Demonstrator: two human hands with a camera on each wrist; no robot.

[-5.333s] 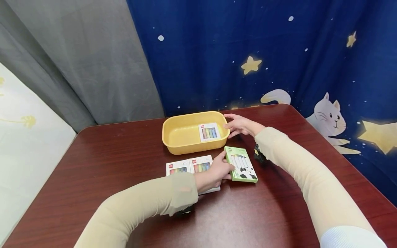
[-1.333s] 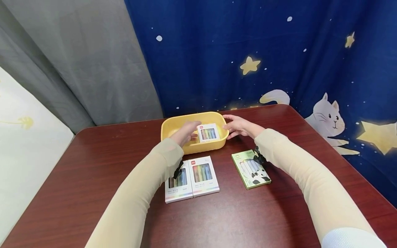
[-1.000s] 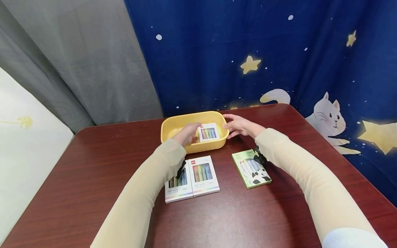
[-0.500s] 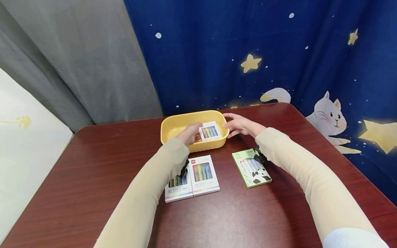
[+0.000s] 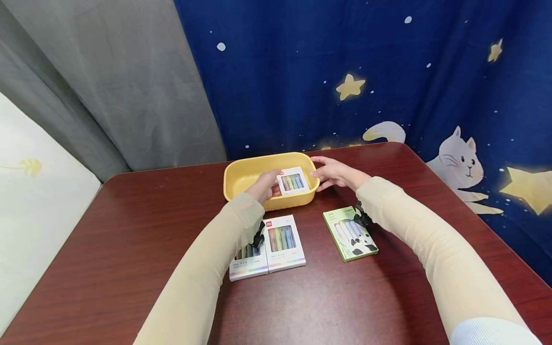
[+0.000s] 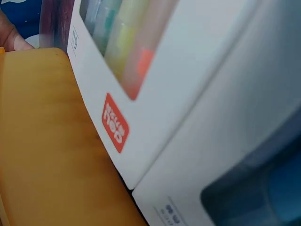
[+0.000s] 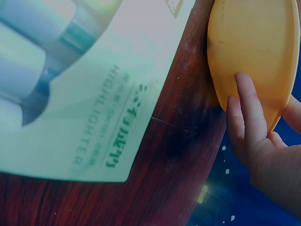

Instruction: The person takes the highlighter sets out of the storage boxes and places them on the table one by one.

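At the back of the table stands a yellow basket with a small white box of coloured pens in its right part. My left hand reaches over the near rim and pinches this box at its left edge; most of its fingers are hidden. The box sits slightly tilted. My right hand holds the basket's right end, with the thumb at the rim. In the right wrist view, the fingers of that right hand lie along the basket's outer wall.
Two more white pen boxes, a right one and a left one, lie side by side before the basket, under my left wrist. A green highlighter box with a panda picture lies below my right wrist. Curtains hang behind the table.
The green box has moved right, away from the white pair. My left hand went from it into the basket, where the small pen box has since shifted and tilted slightly. My right hand stays put.
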